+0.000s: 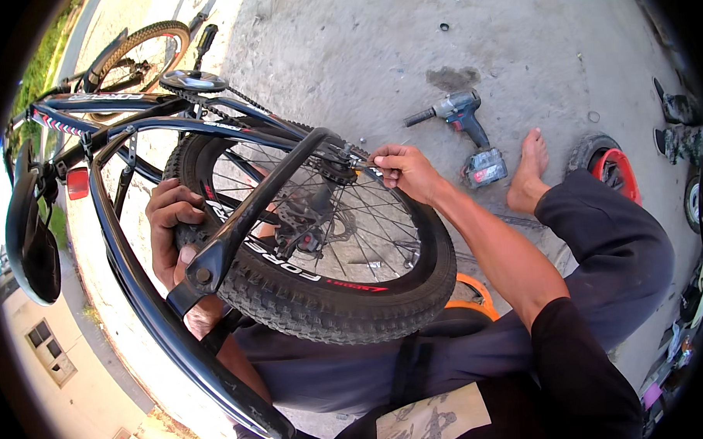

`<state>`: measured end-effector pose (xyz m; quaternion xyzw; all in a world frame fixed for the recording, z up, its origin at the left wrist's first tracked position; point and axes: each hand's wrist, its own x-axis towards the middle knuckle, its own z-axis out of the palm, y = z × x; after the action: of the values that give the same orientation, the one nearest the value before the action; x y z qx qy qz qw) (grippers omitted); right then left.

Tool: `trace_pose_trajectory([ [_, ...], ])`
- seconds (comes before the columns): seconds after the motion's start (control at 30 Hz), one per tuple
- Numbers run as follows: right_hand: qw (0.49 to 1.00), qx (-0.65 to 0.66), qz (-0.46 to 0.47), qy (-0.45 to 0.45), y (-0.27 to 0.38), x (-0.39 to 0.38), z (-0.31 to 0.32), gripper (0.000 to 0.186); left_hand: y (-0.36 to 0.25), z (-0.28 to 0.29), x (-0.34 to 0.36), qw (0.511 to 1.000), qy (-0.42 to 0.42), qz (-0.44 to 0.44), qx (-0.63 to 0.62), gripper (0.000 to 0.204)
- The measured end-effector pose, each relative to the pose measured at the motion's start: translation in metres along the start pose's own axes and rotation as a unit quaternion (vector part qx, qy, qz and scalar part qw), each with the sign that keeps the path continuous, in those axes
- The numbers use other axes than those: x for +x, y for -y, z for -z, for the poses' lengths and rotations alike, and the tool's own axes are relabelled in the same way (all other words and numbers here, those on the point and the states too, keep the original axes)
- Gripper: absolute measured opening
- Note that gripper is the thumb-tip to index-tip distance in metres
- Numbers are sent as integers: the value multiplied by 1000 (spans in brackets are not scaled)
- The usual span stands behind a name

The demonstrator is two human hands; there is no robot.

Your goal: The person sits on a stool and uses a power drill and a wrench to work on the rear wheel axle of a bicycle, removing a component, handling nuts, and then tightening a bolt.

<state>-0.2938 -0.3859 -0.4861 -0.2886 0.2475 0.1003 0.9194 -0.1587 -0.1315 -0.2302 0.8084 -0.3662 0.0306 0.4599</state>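
Observation:
An upturned dark bicycle lies across my lap, its rear wheel (346,285) with a knobby black tyre facing me. My left hand (174,226) grips the tyre at its left side, behind the black mudguard stay (250,211). My right hand (405,169) is at the wheel's hub, fingers pinched on a small metal part beside the sprocket (338,172) and chain. What exactly the fingers hold is too small to tell. The bike's frame (115,112) runs up to the left, with the front wheel (140,53) beyond.
A cordless drill (464,130) lies on the concrete past the wheel, near my bare foot (529,171). A small red-rimmed wheel (609,164) sits to the right, an orange one (474,296) under my leg. The saddle (31,238) hangs at far left.

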Motion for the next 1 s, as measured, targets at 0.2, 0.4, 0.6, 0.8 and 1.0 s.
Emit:
trace_pose_trajectory([
  [0.2, 998, 28, -8, 57, -2, 19, -9, 10, 0, 3, -2, 999, -1, 31, 15, 42],
  [0.4, 997, 18, -10, 78, 1, 29, -15, 12, -3, 5, -3, 999, -2, 33, 3, 44],
  [0.6, 991, -137, 0, 8, 9, -20, -30, 19, 2, 2, -4, 1000, -5, 28, -14, 44],
  [0.8, 855, -491, 93, -139, 28, -76, -93, 35, 0, 1, 3, 999, 27, -32, -17, 44],
  [1.0, 750, -642, 102, -124, 50, -84, -128, 32, 37, 8, 28, 966, 86, -244, 5, 45],
])
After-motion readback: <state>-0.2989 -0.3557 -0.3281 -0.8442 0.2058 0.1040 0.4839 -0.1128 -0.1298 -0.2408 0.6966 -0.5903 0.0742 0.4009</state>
